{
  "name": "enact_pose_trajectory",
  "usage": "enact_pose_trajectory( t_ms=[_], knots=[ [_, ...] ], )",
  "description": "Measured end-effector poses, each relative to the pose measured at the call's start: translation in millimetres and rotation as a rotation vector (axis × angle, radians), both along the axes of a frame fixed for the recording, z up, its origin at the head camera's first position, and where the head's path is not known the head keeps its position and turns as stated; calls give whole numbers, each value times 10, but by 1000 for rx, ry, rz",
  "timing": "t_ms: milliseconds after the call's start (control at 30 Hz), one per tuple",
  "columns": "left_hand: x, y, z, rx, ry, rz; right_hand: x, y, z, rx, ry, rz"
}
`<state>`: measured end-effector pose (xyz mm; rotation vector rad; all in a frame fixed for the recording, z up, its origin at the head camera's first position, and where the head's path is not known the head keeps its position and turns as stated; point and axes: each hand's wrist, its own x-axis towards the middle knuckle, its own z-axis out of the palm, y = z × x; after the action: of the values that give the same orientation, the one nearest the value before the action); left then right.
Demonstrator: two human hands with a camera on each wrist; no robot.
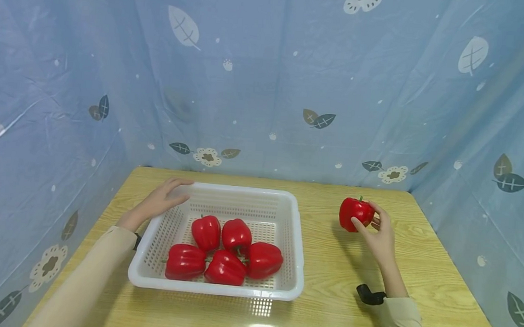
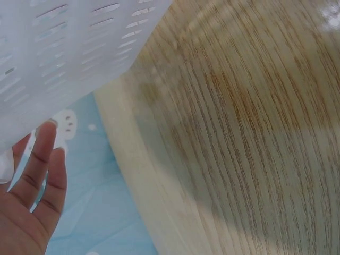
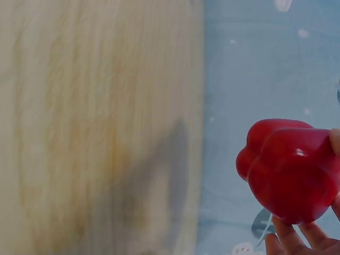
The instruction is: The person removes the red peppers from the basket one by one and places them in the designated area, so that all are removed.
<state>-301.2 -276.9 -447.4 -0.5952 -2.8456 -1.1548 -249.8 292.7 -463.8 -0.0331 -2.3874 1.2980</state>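
My right hand (image 1: 379, 239) holds a red bell pepper (image 1: 354, 214) above the right side of the table, thumb on the near side and fingers round the far side. Its green stem points up in the head view; in the right wrist view the lobed end of the pepper (image 3: 289, 170) shows. At the back left corner of the white plastic basket (image 1: 299, 259) is my left hand (image 1: 159, 201), thumb over the inside and fingers along the rim. The left wrist view shows loosely extended fingers (image 2: 40, 164) beside the basket wall. Several red bell peppers (image 1: 238, 236) lie inside the basket.
The wooden table (image 1: 324, 317) has its back edge against a blue patterned curtain (image 1: 268, 82), which also hangs on both sides. A black wrist-worn piece (image 1: 370, 295) juts from the right wrist. The basket stands left of centre on the table.
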Motion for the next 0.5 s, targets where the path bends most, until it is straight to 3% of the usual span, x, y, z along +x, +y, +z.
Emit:
enact_pose_trajectory(
  t_ms=[500],
  knots=[
    [11,15,16,-2,16,-3,-10,279,-218,-26,-55,-67]
  ],
)
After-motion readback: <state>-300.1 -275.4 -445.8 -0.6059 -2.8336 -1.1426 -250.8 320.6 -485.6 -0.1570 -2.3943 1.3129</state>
